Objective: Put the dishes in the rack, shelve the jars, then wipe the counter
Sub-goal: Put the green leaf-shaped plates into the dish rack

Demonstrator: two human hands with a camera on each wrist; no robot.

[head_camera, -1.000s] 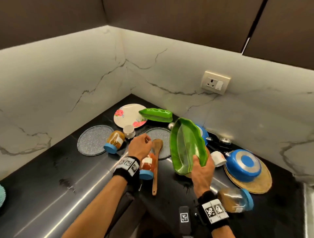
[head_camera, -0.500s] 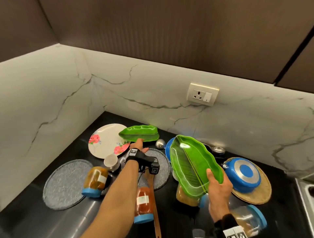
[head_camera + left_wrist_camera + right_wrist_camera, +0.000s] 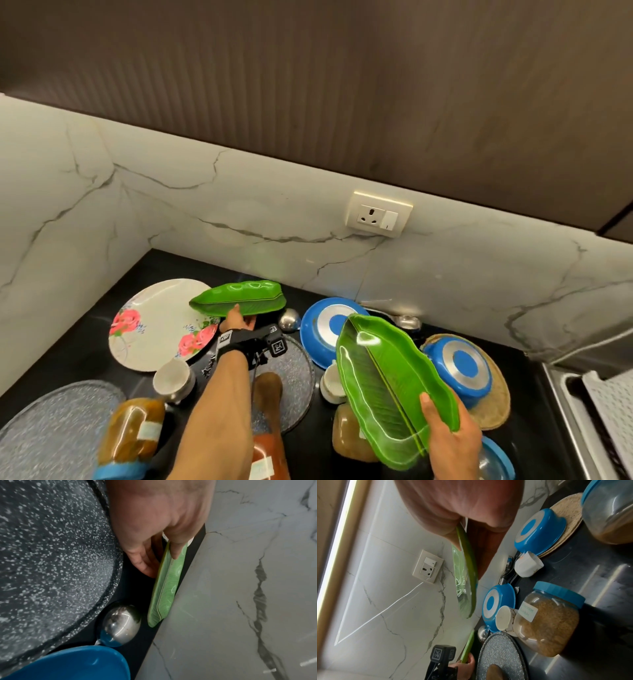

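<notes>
Left hand reaches to the far leaf-shaped green dish by the backsplash; its fingers pinch the near rim, thumb on top, the dish's long axis running crosswise to them. Right hand grips a second, larger leaf-shaped green dish, raised tilted above the surface.

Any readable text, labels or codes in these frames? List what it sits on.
No text can be read.
Jar with brown granules: handwritten label, too faint to read.
Orange-filled jar: label blurred.
Amber jar: label blurred.
Left wristband: square coded markers, no words.
Wall socket: no lettering to be seen.
</notes>
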